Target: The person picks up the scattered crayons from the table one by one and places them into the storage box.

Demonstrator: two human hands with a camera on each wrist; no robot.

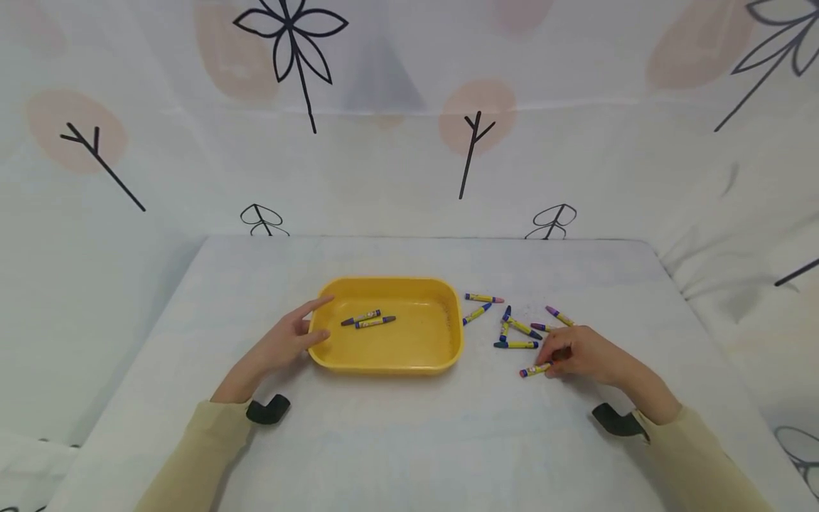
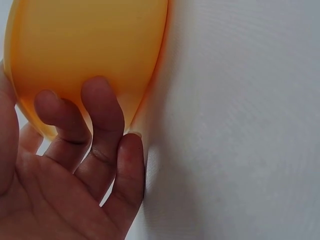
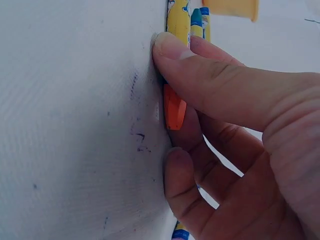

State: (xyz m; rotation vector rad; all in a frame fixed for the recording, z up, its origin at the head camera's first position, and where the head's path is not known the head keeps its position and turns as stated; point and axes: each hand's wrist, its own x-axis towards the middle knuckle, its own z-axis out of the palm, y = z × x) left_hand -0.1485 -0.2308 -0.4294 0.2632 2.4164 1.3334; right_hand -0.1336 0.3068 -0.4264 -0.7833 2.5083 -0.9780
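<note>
A yellow plastic tray (image 1: 384, 370) sits left of the table's middle, and my left hand (image 1: 279, 346) holds its left end. In the left wrist view, curled fingers (image 2: 102, 107) lie against the tray's outer wall. Two dark-tipped crayons (image 1: 375, 322) lie inside the tray. To the right of it, my right hand (image 1: 591, 354) pinches an orange crayon (image 1: 532, 370) between thumb and fingers, low at the tabletop. The right wrist view shows that crayon's orange tip (image 3: 175, 107) below the thumb; the hand hides part of its yellow wrapper.
Several loose crayons lie between the tray and my right hand, among them a pink crayon (image 1: 484, 298), a dark crayon (image 1: 515, 345) and a purple crayon (image 1: 559, 316). A white cloth (image 1: 409, 441) covers the table. Behind it hangs a patterned curtain (image 1: 384, 171).
</note>
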